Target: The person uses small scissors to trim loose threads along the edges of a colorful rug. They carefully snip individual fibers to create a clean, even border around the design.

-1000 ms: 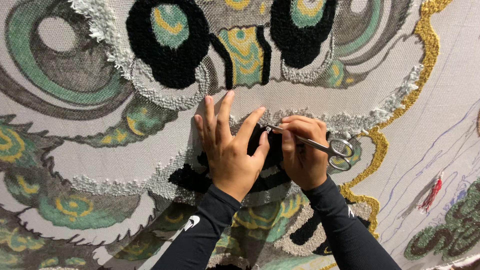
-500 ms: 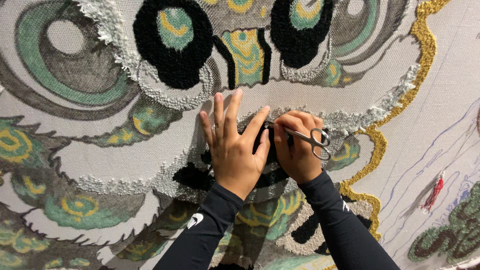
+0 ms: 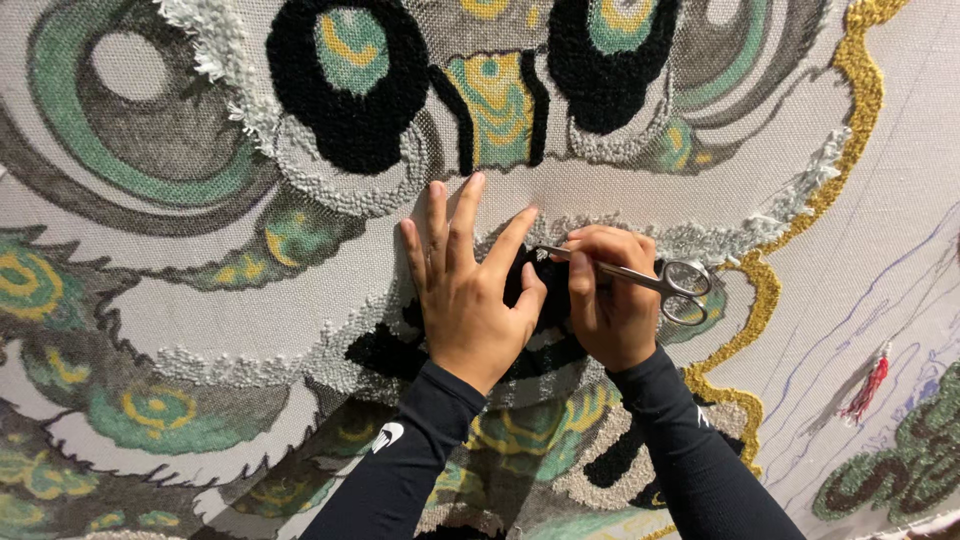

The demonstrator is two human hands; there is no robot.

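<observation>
Scissors (image 3: 640, 276) in right hand (image 3: 605, 310); left hand (image 3: 470, 295) flat on tufted rug (image 3: 200, 300).

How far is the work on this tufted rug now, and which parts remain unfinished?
Done: the black pile, the green and yellow motifs and the gold outline are tufted. In hand: the left hand presses flat on the backing cloth while the right hand holds small scissors at the black patch between the hands. Left: large cloth areas are bare, with only drawn lines at the right.
</observation>
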